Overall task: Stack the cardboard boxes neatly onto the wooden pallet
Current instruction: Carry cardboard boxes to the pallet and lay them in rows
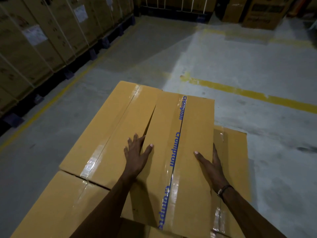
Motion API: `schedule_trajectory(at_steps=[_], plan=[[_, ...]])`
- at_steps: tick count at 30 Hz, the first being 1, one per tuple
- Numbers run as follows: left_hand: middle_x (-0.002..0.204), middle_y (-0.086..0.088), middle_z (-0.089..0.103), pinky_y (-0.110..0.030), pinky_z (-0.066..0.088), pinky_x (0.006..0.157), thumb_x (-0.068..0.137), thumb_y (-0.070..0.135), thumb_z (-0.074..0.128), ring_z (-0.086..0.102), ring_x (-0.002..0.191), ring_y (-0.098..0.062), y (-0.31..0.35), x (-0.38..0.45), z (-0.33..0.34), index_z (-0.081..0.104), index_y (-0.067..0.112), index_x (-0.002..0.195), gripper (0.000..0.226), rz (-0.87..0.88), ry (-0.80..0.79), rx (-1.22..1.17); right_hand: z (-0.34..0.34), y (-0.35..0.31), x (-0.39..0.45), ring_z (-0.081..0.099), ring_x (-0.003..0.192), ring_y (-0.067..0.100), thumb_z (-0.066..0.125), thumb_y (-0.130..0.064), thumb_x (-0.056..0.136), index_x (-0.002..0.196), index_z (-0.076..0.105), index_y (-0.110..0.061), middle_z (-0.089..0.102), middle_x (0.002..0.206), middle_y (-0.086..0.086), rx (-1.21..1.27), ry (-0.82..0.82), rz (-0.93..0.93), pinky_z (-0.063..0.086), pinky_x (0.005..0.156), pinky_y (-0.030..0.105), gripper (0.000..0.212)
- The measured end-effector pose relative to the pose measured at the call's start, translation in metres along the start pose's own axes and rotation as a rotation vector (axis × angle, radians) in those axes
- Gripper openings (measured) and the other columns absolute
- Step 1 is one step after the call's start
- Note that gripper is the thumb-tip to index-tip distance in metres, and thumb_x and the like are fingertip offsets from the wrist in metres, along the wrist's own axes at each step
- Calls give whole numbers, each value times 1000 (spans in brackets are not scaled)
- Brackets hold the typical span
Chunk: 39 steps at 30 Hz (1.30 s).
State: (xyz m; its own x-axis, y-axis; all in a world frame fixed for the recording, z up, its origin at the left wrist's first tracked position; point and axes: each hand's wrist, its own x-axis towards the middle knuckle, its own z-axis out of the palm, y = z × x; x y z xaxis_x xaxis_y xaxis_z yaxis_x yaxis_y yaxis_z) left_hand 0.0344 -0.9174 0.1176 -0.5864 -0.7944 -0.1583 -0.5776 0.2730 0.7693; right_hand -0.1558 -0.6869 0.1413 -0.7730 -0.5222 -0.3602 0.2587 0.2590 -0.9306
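A long cardboard box [188, 134] sealed with blue-lettered tape lies on top of the stack, slightly askew. My left hand [136, 156] presses flat against its left edge, thumb on the top face and fingers straight. My right hand [211, 166] holds its right edge, thumb on top and fingers down the side. Beside it on the left lies another taped box [109, 131], and one more [56, 203] sits in front of that. A lower box [235, 162] shows at the right. The wooden pallet is hidden under the boxes.
Tall strapped cartons on dark pallets [42, 40] line the left wall. More printed cartons [262, 12] stand at the far right. The grey concrete floor [171, 54] carries yellow lines [248, 93] and lies open ahead.
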Motion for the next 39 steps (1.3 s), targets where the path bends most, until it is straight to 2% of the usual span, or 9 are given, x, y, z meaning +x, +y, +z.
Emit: schedule_trajectory(at_steps=[4,6,11,16,21,23,28,35,39], plan=[[174,8,4,-46,-9,126,101,65,45,-10,160,-15,-8,-2,6,31,31,162,71,22,7,49,4,14,4,65,126,17,86,-64,72,149,41,-58,64,139,-17,-10,7,4,53,107,55,90],[174,9,6,-46,-7,127,101,63,45,-9,160,-13,-8,-3,7,31,28,163,72,16,14,61,7,21,3,65,125,14,85,-53,82,148,43,-56,65,137,-19,-6,12,-3,53,107,53,78],[174,9,5,-44,-5,127,106,55,44,-8,160,-14,-11,-4,6,27,24,164,68,41,14,106,19,23,3,61,112,-9,76,-32,93,130,45,-62,61,124,-34,14,38,-2,50,103,33,57],[174,6,6,-49,1,127,103,62,31,-4,161,-21,-17,-3,14,26,25,165,72,80,45,254,21,27,12,60,127,10,78,-42,90,155,40,-46,62,140,-18,-1,35,2,48,112,44,76],[175,4,-3,-48,-3,127,109,54,33,-10,160,-22,-17,-3,17,17,27,167,65,82,26,337,18,29,15,61,128,14,81,-72,71,153,34,-58,61,139,-22,-34,2,35,49,112,51,96],[174,4,-9,-47,-5,127,108,54,31,-14,160,-22,-18,-4,15,11,26,167,68,80,-11,372,16,31,14,60,128,13,80,-77,67,153,32,-58,60,140,-23,-48,-3,35,48,113,51,100],[172,2,-20,-45,-3,128,104,65,26,-19,158,-20,-31,-12,-7,-5,25,166,80,164,-182,511,16,45,-12,57,133,14,78,-77,69,156,24,-58,55,149,-20,-76,-25,20,45,116,52,104],[169,1,-30,-43,-6,125,78,98,12,-27,155,-22,-64,-65,-49,-13,35,163,109,275,-389,636,25,78,-89,51,141,11,75,-78,74,155,26,-62,48,156,-22,-36,32,28,41,119,50,96],[167,0,-35,-45,-6,128,75,102,25,-29,156,-22,-78,-86,-66,-19,35,162,118,313,-454,681,32,90,-113,38,148,6,69,-62,91,160,24,-54,37,163,-24,-29,81,14,32,126,46,83]])
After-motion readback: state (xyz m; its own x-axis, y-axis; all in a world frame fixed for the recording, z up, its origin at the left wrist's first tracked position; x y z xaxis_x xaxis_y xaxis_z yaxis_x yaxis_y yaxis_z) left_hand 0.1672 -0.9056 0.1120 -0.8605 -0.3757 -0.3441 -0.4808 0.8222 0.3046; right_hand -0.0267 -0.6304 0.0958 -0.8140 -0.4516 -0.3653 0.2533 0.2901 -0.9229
